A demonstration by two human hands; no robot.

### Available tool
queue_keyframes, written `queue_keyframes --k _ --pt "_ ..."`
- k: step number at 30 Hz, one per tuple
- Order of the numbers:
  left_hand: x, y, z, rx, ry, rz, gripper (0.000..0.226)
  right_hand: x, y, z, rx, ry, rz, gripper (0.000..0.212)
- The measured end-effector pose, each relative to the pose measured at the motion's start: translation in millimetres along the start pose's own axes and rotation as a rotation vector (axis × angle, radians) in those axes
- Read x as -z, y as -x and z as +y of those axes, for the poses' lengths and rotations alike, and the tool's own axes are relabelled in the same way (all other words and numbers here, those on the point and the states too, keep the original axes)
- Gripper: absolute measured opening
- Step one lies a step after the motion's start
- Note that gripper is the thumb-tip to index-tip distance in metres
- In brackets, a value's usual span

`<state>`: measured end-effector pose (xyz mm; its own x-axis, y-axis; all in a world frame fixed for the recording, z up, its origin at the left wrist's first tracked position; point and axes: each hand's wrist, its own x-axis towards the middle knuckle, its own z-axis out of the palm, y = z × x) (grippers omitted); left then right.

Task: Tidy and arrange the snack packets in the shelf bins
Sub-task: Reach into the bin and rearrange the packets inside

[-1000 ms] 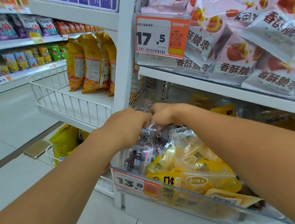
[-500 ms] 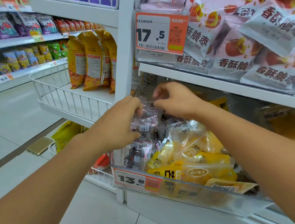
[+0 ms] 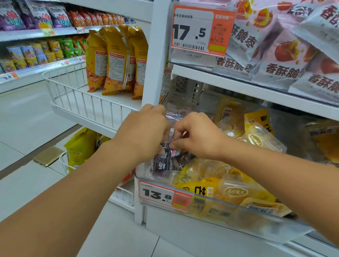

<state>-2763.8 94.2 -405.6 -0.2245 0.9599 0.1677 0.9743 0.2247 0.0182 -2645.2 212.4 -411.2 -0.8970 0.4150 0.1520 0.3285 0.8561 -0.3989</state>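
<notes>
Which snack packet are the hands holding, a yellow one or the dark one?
The dark packet at the bin's left end. Both the left hand and right hand pinch its clear top; the yellow packets lie untouched beside it.

Gap btwn bin [image 3: 228, 217] front wall and shelf [image 3: 273, 96] above is open, wide enough for both forearms. Back-left of bin, in front of mesh [image 3: 178, 87], is bare. Yellow packets [image 3: 231, 190] crowd front and right. Dark packets [image 3: 164, 163] fill front-left corner. Post [image 3: 156, 63] blocks left side. Price tag [image 3: 165, 195] clipped on bin front.
</notes>
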Motion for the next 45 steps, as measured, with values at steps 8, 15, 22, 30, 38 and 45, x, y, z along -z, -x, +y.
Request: queue_keyframes --k 8,15,22,30,38,45 --pt "3 4 -1 0.069 0.088 -0.010 0.022 -11 -11 16 -0.197 0.466 -0.629 0.038" --pt "-2 -3 -4 0.108 0.131 0.013 0.026 15 -3 14 -0.033 0.466 -0.560 0.030" --pt "-7 -7 0 0.154 0.198 0.001 0.022 87 24 23 0.052 0.089 -0.237 0.017" --pt "-6 -5 -4 0.149 0.215 0.033 0.038 77 48 3 0.035 -0.166 -0.029 0.018" --pt "-1 -5 -10 0.120 0.309 -0.059 0.029 33 54 -11 -0.075 -0.350 0.000 0.018" --pt "-12 -5 -25 0.062 0.576 0.029 0.045 21 38 -12 0.058 -0.050 0.265 0.017"
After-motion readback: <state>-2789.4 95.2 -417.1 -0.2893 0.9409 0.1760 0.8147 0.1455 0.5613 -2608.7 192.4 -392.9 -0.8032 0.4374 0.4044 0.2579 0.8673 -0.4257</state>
